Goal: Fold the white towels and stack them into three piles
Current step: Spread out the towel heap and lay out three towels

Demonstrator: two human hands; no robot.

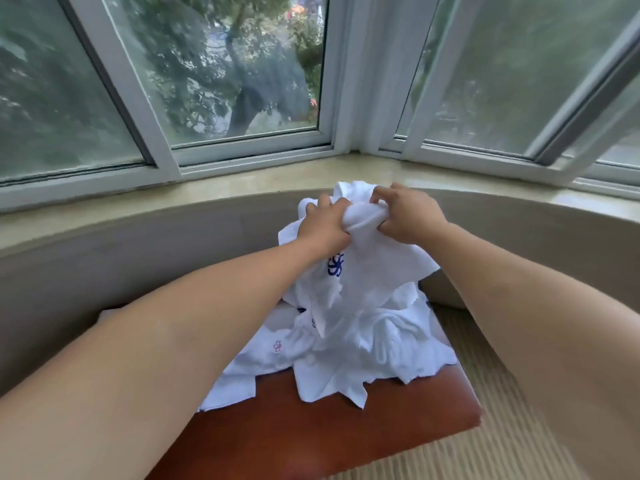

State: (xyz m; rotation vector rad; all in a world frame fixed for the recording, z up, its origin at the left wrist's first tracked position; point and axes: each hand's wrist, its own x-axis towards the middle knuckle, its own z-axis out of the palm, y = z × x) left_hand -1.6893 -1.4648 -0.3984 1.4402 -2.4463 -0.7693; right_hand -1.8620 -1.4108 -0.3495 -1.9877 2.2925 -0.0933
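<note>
Gripping a bunched white towel (360, 258) just above the middle of the frame, the left hand (323, 226) and the right hand (403, 213) sit close together, each with fingers curled tight into the cloth. The towel hangs down from both hands, a blue embroidered mark (335, 265) showing just under the left wrist. Its lower end meets a loose heap of white towels (349, 344) lying unfolded at the centre, spread over the far part of a reddish-brown tabletop (311, 434) that fills the lower middle. One towel in the heap carries a small pink mark (277, 346). Behind the heap a beige curved wall (145, 244) runs across the frame, topped by a pale windowsill (242, 188), with white-framed windows (166, 147) and trees beyond across the upper half.
</note>
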